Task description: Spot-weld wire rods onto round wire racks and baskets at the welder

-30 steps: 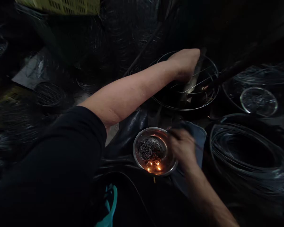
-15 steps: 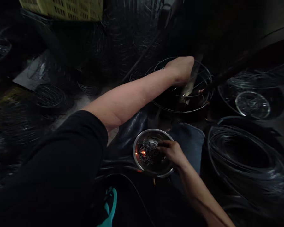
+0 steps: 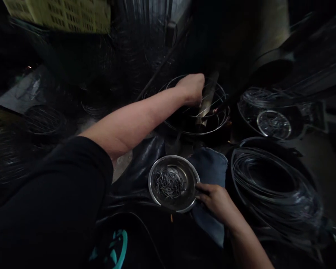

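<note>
Forward, the left hand (image 3: 190, 89) was clamped around a flat grey metal bar (image 3: 208, 97) inside a round dark wire frame (image 3: 197, 133). Well apart, the right hand (image 3: 215, 201) was kept with its fingers (image 3: 200, 188) against a round stainless-steel bowl (image 3: 189, 194) of short dark wire pieces (image 3: 169, 182), set on blue denim cloth (image 3: 210, 168) beside coiled dark wire (image 3: 268, 186); whether the bowl was gripped could not be told.

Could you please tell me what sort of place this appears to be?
Probably a wire-working workshop: a large coil of wire, a steel bowl of short wire pieces, and a round wire frame.
</note>
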Tool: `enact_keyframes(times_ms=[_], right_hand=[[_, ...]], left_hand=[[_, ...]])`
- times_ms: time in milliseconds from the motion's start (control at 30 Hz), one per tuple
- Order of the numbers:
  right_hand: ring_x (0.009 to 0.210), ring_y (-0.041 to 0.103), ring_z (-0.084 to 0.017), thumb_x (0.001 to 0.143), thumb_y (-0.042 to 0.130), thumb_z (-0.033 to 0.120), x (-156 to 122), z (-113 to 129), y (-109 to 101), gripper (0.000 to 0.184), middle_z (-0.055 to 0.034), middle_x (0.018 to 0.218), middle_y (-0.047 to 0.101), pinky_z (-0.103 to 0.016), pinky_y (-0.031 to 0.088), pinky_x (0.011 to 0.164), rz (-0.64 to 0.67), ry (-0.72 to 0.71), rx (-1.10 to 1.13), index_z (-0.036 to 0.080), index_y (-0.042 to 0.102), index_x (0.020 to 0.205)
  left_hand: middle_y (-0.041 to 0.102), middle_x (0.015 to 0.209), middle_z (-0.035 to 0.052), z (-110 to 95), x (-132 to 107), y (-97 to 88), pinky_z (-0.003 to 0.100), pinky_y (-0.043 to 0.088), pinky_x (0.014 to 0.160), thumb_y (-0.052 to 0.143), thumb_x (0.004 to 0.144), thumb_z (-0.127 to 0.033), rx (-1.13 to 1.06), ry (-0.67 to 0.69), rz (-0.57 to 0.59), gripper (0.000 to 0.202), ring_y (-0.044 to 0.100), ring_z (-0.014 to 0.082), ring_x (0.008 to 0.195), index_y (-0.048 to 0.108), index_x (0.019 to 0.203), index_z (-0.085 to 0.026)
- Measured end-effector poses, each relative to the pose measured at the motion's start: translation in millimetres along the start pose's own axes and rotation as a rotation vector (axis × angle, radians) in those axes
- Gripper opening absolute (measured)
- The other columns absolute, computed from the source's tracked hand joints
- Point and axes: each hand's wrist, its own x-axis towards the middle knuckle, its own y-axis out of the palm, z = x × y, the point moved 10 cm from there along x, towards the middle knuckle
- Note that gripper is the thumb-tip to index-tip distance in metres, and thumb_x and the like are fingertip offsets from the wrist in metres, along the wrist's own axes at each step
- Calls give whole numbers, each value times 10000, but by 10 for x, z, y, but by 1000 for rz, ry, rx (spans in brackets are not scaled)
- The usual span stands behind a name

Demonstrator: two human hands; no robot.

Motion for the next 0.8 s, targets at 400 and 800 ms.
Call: enact_keyframes(times_ms=[400,800], right_hand=[[737,706,-229,668,723,399,714,979,-1115,317,-62,799,776,-335,552,722,-745,-243,354,169,806,871],[633,648,-161,542,822,316,891,890,-985,300,-29,730,751,-292,541,640,-747,-205,834,151,793,791]], left_hand=[[711,1090,65,8,-161,21,297,505,901,702,769,-348,98,-41,22,325,655,231,1055,694,1046,-179],[672,1140,84,36,-114,-41,334,485,938,656,776,-345,94,-49,-60,365,618,264,1119,651,1114,-206]])
